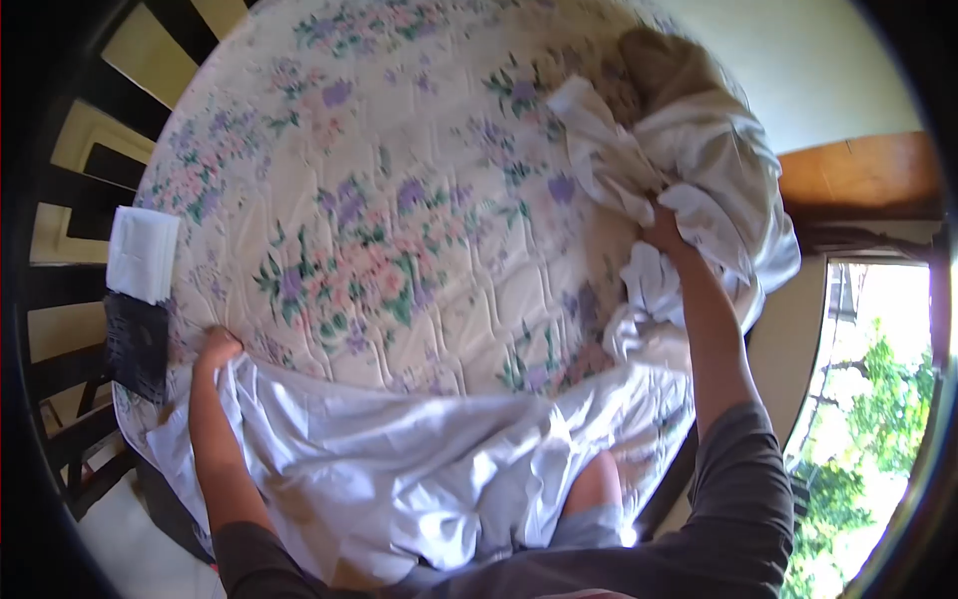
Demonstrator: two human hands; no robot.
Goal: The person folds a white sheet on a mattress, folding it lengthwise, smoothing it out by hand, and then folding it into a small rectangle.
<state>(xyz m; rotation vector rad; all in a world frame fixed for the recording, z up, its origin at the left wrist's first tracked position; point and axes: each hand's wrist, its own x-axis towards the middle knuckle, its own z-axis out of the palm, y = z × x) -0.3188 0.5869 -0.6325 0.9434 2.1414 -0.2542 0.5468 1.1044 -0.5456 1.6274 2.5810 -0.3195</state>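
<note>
A white bed sheet (399, 469) lies across the near part of a floral mattress (419, 160) and hangs over my lap. At the mattress's left side, my left hand (221, 347) is closed on the sheet's edge. My right hand (665, 232) grips a bunched part of white cloth (699, 215) at the right side of the mattress; its fingers are partly hidden in the folds. Whether this cloth joins the near sheet, I cannot tell. Behind it, a brownish cloth (669, 65) lies crumpled. My bent knee (596, 484) rests against the near sheet.
Dark slats (80, 190) of a bed frame or rail run along the left. A white folded item (143, 254) and a black object (138, 344) sit at the mattress's left edge. A wooden panel (848, 180) and a bright window (858, 419) stand on the right.
</note>
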